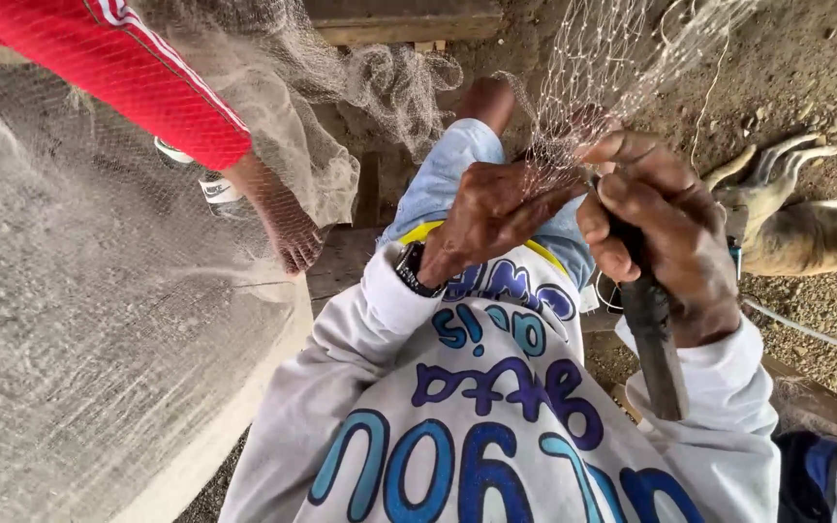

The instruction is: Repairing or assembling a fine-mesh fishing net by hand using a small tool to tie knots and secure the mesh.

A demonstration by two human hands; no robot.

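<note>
Two hands of yours at one fishing net, one other person beside you.

Your left hand [491,218] lies over your knee with the fingers [544,199] bent and pinched on the fine mesh of the fishing net [603,68], which rises from your hands to the top edge of the view. Your right hand [661,228] is closed in a full fist around one dark tool handle [653,339]; the handle points down along your right sleeve, and its top end is hidden in the fist. One more big spread of netting [79,320] fills the left side. Behind it you see one arm in a red sleeve [138,68], of another person, the hand [293,228] hanging open. One dog [806,228] lies on the sandy ground [806,58] at the right edge.
</note>
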